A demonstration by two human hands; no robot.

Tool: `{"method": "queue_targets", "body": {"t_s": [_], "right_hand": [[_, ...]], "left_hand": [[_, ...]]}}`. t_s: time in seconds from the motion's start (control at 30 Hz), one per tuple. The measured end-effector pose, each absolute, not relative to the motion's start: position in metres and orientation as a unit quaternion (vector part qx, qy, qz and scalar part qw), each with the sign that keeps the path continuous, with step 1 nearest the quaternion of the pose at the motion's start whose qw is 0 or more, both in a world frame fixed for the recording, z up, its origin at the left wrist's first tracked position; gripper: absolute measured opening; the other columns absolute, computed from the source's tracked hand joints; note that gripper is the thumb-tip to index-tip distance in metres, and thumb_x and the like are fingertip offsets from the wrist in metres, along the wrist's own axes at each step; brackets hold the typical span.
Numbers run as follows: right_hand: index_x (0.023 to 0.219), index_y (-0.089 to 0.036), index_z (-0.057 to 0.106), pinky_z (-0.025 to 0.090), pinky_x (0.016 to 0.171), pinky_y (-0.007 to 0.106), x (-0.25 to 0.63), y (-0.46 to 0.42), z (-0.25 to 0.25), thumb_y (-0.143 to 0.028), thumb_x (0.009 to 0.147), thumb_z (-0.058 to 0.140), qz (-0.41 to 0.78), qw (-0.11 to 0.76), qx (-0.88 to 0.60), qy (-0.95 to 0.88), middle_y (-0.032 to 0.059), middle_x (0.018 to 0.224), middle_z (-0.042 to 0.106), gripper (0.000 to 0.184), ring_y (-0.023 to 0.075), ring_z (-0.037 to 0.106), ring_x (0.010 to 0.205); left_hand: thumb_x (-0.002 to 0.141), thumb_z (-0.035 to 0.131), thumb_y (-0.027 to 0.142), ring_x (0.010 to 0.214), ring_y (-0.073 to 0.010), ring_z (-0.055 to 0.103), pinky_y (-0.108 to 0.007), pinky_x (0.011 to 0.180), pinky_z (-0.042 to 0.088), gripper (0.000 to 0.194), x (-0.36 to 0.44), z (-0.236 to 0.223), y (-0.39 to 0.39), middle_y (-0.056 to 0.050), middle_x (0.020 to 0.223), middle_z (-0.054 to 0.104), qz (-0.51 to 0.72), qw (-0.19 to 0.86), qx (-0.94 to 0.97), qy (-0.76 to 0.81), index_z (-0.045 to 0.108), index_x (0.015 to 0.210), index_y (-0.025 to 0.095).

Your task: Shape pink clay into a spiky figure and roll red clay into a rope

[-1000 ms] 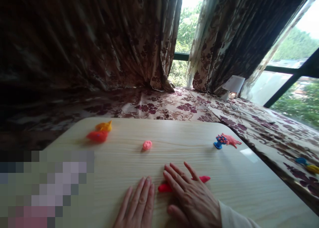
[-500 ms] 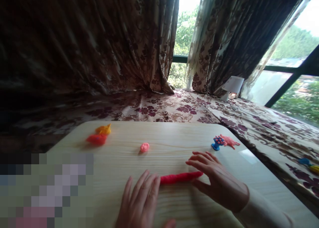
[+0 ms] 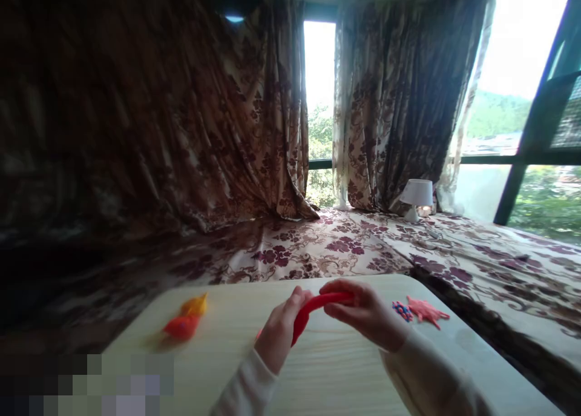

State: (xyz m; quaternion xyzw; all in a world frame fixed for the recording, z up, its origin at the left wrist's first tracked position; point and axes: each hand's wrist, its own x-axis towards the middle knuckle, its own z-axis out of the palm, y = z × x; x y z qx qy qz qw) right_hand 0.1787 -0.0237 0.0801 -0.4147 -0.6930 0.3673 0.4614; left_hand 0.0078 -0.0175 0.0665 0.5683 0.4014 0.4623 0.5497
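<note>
A red roll of modelling clay hangs in a curve above the table, held by both hands. My left hand is closed around its left part, and a stretch droops down beside the palm. The roll's right end lies between the thumb and fingers of my right hand. Just left of my left hand, a sliver of the small pink clay piece shows; the hand hides the rest. To the right of my right hand is a blue piece with pink dots, partly covered by the arm.
On the pale wooden table, red and yellow clay shapes sit at the left. A pink flat clay figure lies at the right. Behind are a flowered cloth, a white lamp and curtains.
Both hands have picked the red clay roll up from the table, and it has gone from straight to bent. The camera has tilted up, so the table sits lower in view.
</note>
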Motion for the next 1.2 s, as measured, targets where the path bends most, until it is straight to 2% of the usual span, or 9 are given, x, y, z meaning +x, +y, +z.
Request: {"method": "queue_targets", "body": {"t_s": [0.13,0.3,0.47,0.53,0.63,0.8,0.93,1.07,1.2], "right_hand": [[0.083,-0.016,0.062,0.052,0.062,0.028,0.166,-0.014,0.098,-0.036,0.068,0.069,0.385,0.493,-0.384,-0.680,0.0033,0.072,0.068,0.026,0.0159,0.064,0.066],[0.081,-0.016,0.059,0.051,0.053,0.027,0.150,-0.014,0.096,-0.049,0.071,0.064,0.398,0.518,-0.366,-0.662,-0.0023,0.059,0.060,0.035,0.0126,0.058,0.052],[0.076,-0.017,0.062,0.049,0.083,0.033,0.116,-0.045,0.081,-0.048,0.083,0.052,0.335,0.565,-0.381,-0.651,0.0077,0.091,0.063,0.033,0.0209,0.060,0.091],[0.095,-0.019,0.065,0.036,0.102,0.036,0.099,-0.062,0.073,-0.044,0.089,0.044,0.306,0.560,-0.385,-0.667,0.0098,0.120,0.055,0.033,0.0233,0.047,0.117],[0.133,-0.024,0.043,0.015,0.113,0.044,0.079,-0.080,0.059,-0.042,0.094,0.031,0.253,0.512,-0.409,-0.712,0.0058,0.145,0.034,0.044,0.0222,0.020,0.136],[0.144,-0.017,0.019,0.012,0.113,0.046,0.065,-0.097,0.045,-0.042,0.096,0.015,0.270,0.517,-0.465,-0.666,0.0063,0.152,0.016,0.054,0.0193,0.009,0.139],[0.145,-0.021,0.014,0.015,0.113,0.041,0.057,-0.108,0.047,-0.042,0.096,0.023,0.279,0.514,-0.423,-0.692,0.0026,0.152,0.015,0.054,0.0184,0.011,0.138],[0.144,-0.017,0.018,0.012,0.112,0.047,0.059,-0.100,0.053,-0.037,0.097,0.015,0.289,0.530,-0.461,-0.651,0.0062,0.151,0.017,0.051,0.0200,0.009,0.138],[0.145,-0.019,0.013,0.010,0.113,0.046,0.055,-0.106,0.047,-0.036,0.096,0.026,0.270,0.504,-0.419,-0.705,0.0033,0.152,0.011,0.053,0.0207,0.006,0.138]], "left_hand": [[0.076,0.054,0.052,0.058,-0.0236,0.066,-0.039,0.067,0.052,0.048,0.016,0.074,-0.016,-0.012,0.067,0.072,0.471,0.637,0.508,0.338,0.068,0.086,0.007],[0.076,0.063,0.036,0.053,-0.0141,0.063,-0.027,0.060,0.051,0.026,0.010,0.066,-0.034,-0.005,0.066,0.070,0.538,0.661,0.422,0.309,0.070,0.073,0.011],[0.080,0.058,0.037,0.086,-0.0209,0.067,-0.031,0.081,0.050,0.026,0.007,0.064,-0.040,-0.008,0.084,0.073,0.568,0.700,0.328,0.284,0.070,0.083,0.015],[0.085,0.044,0.047,0.104,-0.0227,0.061,-0.034,0.092,0.045,0.041,0.008,0.067,-0.044,-0.011,0.097,0.071,0.566,0.721,0.293,0.271,0.070,0.086,0.014],[0.087,0.032,0.053,0.119,-0.0212,0.050,-0.035,0.102,0.038,0.052,0.010,0.067,-0.055,-0.011,0.113,0.066,0.564,0.740,0.260,0.259,0.067,0.099,0.015],[0.089,0.030,0.047,0.132,-0.0199,0.033,-0.036,0.109,0.027,0.051,0.004,0.065,-0.071,-0.010,0.135,0.050,0.583,0.724,0.252,0.270,0.056,0.120,0.016],[0.085,0.040,0.054,0.139,-0.0133,0.008,-0.030,0.111,0.019,0.052,-0.003,0.069,-0.077,0.002,0.147,0.033,0.608,0.695,0.259,0.283,0.048,0.128,0.027],[0.085,0.031,0.058,0.134,-0.0199,0.029,-0.035,0.105,0.035,0.056,-0.001,0.062,-0.090,-0.003,0.138,0.047,0.604,0.702,0.272,0.262,0.050,0.127,0.026],[0.084,0.039,0.056,0.133,-0.0174,0.031,-0.031,0.098,0.042,0.047,-0.006,0.062,-0.092,0.001,0.142,0.042,0.598,0.709,0.276,0.252,0.053,0.123,0.033]]}}
